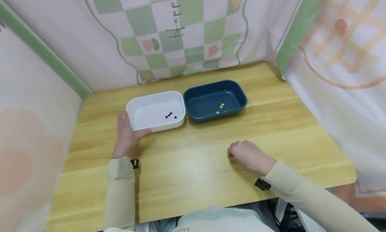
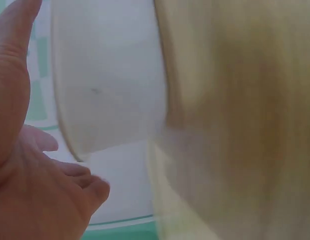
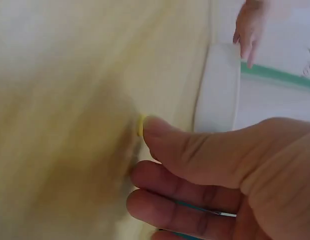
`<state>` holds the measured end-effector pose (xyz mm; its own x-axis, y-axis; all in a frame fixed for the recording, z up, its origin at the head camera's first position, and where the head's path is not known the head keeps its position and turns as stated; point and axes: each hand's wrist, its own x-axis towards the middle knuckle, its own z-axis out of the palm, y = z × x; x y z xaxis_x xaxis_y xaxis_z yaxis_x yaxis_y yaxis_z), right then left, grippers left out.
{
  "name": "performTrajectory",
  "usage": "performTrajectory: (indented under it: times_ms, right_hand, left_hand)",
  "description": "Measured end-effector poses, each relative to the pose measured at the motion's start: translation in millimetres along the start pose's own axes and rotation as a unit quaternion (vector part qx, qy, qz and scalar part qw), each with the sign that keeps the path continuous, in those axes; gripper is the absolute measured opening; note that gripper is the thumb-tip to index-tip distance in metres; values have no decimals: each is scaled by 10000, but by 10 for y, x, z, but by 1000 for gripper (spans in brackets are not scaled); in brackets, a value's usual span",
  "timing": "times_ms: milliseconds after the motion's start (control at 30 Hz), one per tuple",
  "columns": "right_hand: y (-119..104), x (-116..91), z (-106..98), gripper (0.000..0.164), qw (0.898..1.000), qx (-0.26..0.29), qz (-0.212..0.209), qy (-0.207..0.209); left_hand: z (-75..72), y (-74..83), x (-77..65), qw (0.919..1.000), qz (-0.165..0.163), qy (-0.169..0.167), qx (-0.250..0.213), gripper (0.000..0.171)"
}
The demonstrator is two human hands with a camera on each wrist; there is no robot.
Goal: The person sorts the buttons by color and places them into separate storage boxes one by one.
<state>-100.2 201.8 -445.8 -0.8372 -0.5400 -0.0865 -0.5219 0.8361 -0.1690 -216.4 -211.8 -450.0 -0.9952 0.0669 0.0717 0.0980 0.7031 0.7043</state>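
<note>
My left hand (image 1: 126,138) is at the near left corner of a white tray (image 1: 141,128), its fingers along the left side and its thumb along the front wall. The left wrist view shows those fingers spread and fairly straight around the tray wall (image 2: 109,75). Low over the table, right of centre, my right hand (image 1: 248,155) pinches a small yellow button (image 3: 140,125) at the thumb tip. The index finger is mostly hidden behind the thumb; the other fingers are curled. Several small dark blue buttons (image 1: 169,115) lie in the white tray's right part.
Touching the white tray on its right stands a dark blue tray (image 1: 215,117), with several small yellow buttons (image 1: 221,106) inside. Both trays are on a wood-grain table (image 1: 187,168). Printed curtains (image 1: 169,34) hang along the table's back and sides.
</note>
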Motion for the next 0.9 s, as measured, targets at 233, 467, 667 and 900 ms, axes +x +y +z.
performTrajectory:
  times_ms: [233, 467, 667, 900]
  right_hand:
    - [-193, -76, 127, 19, 9783, -1869, -707, 544]
    - [-327, -57, 221, 22, 9638, -2399, -721, 911]
    - [-329, 5, 209, 26, 9613, -2540, -657, 842]
    - [-276, 45, 143, 16, 9705, -2316, -539, 397]
  left_hand:
    - [94, -137, 66, 9958, 355, 227, -811, 122]
    - [49, -151, 53, 9976, -598, -187, -304, 134]
    - [18, -86, 97, 9947, -908, -483, 14, 137]
    - [-17, -46, 93, 9918, -1063, -706, 64, 139]
